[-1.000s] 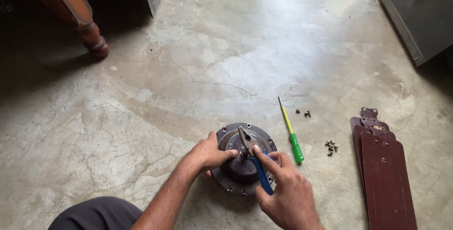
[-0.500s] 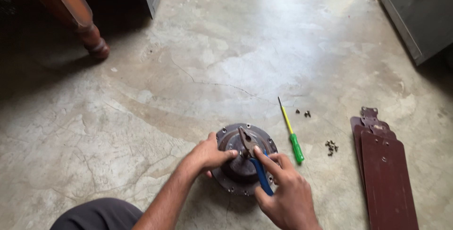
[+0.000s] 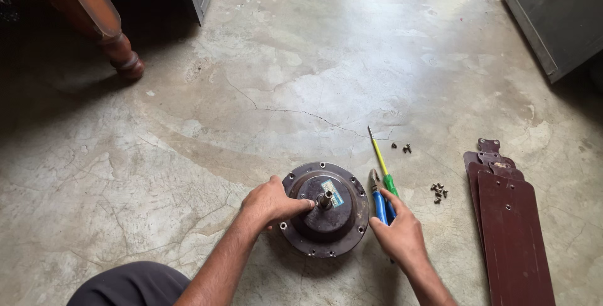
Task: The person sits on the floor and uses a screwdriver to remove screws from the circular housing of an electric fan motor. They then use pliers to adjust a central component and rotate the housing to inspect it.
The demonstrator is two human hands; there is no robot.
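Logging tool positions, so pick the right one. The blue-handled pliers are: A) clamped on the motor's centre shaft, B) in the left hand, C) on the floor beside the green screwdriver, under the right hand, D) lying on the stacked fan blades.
C: the blue-handled pliers lie on the floor by the green screwdriver, the right hand on their handles; the left hand rests on the fan motor.

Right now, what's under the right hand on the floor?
The right hand rests on blue-handled pliers lying on the concrete floor, beside a green screwdriver. The hand covers the handle ends, so its grip can't be seen.
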